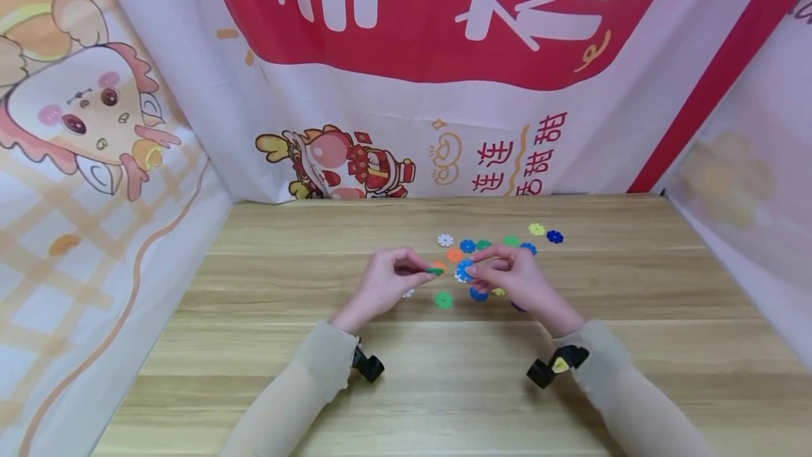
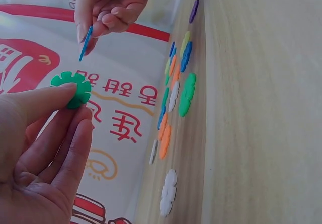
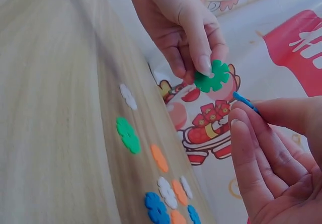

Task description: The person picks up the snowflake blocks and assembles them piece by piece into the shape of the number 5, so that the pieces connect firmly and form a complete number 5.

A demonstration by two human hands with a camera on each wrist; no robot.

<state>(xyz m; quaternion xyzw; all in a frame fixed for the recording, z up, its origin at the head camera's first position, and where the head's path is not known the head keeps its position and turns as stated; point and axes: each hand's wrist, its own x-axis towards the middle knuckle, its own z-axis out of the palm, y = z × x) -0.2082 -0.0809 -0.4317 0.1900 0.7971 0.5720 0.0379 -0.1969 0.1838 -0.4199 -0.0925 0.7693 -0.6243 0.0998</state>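
Note:
My left hand (image 1: 387, 279) pinches a green notched snowflake disc (image 2: 80, 94) between thumb and fingers. In my right hand (image 1: 519, 279) a blue snowflake disc (image 1: 464, 271) is pinched the same way. Both discs are held above the table, facing each other with a small gap between them. From the left wrist view the green disc shows its flat face, while the blue disc appears edge-on. The right wrist view also has the green disc (image 3: 219, 78) close to the tip of the blue one (image 3: 246, 103), apart from it.
Loose snowflake discs lie on the wooden table (image 1: 431, 372) under and beyond the hands. Among them are a green disc (image 1: 443, 300), a white disc (image 1: 445, 240), a yellow disc (image 1: 536, 229) and a dark blue disc (image 1: 555, 237). A printed cloth (image 1: 355, 104) hangs behind the table.

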